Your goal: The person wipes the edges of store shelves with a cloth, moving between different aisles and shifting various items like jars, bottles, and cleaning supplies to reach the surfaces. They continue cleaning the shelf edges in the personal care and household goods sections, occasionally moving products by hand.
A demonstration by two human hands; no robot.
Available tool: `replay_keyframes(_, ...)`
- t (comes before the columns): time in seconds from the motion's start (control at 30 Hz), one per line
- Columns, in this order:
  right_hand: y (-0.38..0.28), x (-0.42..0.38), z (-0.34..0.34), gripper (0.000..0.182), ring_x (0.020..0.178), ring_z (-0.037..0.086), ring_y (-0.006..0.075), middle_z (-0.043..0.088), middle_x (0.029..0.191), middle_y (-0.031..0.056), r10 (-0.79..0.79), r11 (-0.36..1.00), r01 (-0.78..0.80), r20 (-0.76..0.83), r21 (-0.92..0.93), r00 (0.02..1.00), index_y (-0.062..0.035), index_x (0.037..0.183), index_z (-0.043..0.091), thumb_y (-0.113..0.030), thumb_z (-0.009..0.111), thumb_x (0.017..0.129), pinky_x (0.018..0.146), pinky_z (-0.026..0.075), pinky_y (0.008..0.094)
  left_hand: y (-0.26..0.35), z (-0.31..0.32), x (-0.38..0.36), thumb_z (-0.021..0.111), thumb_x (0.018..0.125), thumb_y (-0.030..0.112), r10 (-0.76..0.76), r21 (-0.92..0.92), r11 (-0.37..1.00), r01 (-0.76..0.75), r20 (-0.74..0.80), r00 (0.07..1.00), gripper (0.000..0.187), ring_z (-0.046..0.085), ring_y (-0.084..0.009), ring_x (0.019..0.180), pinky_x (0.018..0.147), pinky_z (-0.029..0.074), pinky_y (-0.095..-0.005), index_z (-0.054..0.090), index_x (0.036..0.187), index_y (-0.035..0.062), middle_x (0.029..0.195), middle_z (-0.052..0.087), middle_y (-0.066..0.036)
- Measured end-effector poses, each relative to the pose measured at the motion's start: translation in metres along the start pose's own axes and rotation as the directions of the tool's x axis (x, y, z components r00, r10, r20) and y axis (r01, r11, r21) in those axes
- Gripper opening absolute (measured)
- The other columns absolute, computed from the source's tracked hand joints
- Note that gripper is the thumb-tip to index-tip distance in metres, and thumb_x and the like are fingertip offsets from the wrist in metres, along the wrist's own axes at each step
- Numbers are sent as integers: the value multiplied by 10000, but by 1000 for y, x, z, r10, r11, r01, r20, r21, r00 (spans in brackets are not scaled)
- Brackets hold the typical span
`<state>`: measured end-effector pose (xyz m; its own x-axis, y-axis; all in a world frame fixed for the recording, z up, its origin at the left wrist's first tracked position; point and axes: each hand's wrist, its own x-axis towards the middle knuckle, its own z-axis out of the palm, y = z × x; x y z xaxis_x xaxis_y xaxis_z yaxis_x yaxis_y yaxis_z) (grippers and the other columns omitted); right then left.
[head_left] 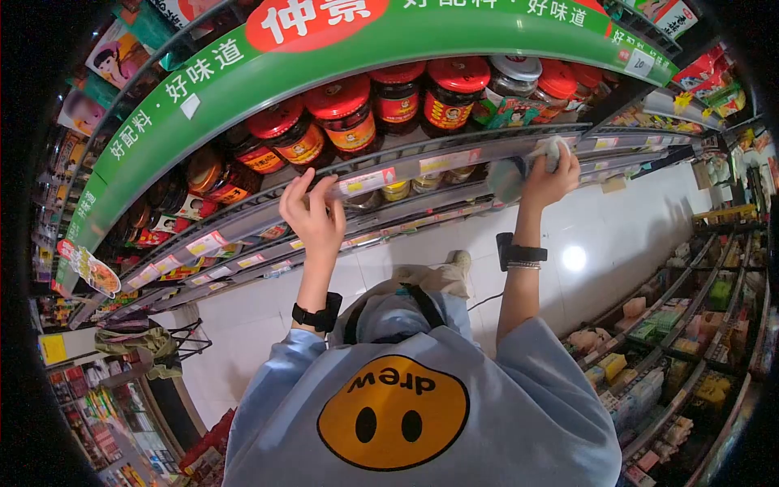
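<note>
My right hand [550,180] grips a crumpled whitish cloth [557,149] at the front edge of the shelf. A round, pale green, see-through thing [506,180] shows just left of that hand; I cannot make out what it is. My left hand [315,217] is raised at the shelf's price strip [369,180], fingers apart and holding nothing. Its fingertips are at the rail, just below the jars. Behind the rail stand red-lidded jars of dark sauce, one [345,114] near my left hand and another [454,91] further right. A silver-lidded jar [515,77] stands among them.
A green sign board [195,97] curves above the jars. Lower shelves hold more jars [396,191]. White floor tiles [560,260] lie below. Packed shelves [682,341] run along the right, and a folding stool [174,345] stands at the lower left.
</note>
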<state>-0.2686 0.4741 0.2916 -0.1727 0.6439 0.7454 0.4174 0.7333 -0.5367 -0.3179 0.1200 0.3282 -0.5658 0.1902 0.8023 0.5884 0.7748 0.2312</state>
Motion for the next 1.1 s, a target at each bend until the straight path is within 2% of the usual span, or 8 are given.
replay_keyframes(0.13,27,15,9,397,967,491,321,531,1092,121,9,1000,-10,-34,-23,999,-166,1081,611,-151,638,685,834,396,424,1,-1,1,605,645,-6,-7,21,1000,7,-6,1000,353,422,-295,1102,945,330,-402,629,971,128,1195,482,-60)
replay_keyframes(0.33,53,29,20,437,995,488,329,533,1104,135,232,973,-232,9,20,973,-130,1118,609,-219,611,691,887,376,426,1,-1,1,601,641,-8,2,26,1000,-2,-9,1000,356,423,-290,1104,941,338,-400,630,967,132,1195,482,-57)
replay_keyframes(0.43,47,20,10,458,1001,480,339,531,1094,146,189,982,-189,27,-7,982,-108,1137,587,-209,614,691,891,368,433,1,0,1,599,641,-5,-4,9,1000,5,-22,1000,349,423,-289,1104,938,339,-400,629,961,132,1195,482,-56)
replay_keyframes(0.5,21,-2,-2,486,1008,471,353,518,1094,168,-60,990,53,50,134,997,-94,1152,565,-191,634,680,899,356,444,-1,4,-2,588,656,-9,-2,-21,1000,1,-33,999,344,397,-301,1122,951,302,-418,626,975,114,1208,477,-72)
replay_keyframes(0.53,7,-13,-8,496,1014,467,359,510,1097,179,-80,985,65,90,160,993,-92,1153,559,-180,645,673,902,352,447,-1,5,-2,588,656,-9,-6,-16,1000,5,-34,999,344,397,-301,1122,951,302,-418,626,975,114,1208,477,-72)
replay_keyframes(0.9,-155,-104,-70,507,1048,439,368,472,1149,171,-249,889,-1,486,458,838,-158,1143,562,-130,670,648,887,371,459,-2,11,-3,601,668,10,-7,22,1000,8,-74,997,297,406,-307,1110,948,298,-411,625,947,108,1182,501,-80)
replay_keyframes(0.93,-158,-105,-72,496,1039,442,369,475,1139,161,-303,873,2,539,487,786,-166,1137,565,-134,667,653,883,378,455,-2,11,-4,601,668,10,-7,22,1000,8,-75,997,297,406,-307,1110,948,298,-411,625,947,108,1182,501,-80)
replay_keyframes(1.1,-143,-98,-69,469,1039,445,354,487,1117,140,-322,869,22,532,494,783,-169,1107,581,-109,661,648,879,384,445,1,9,-2,605,641,-11,-14,41,999,17,-82,997,330,430,-281,1087,930,334,-401,637,935,134,1178,492,-50)
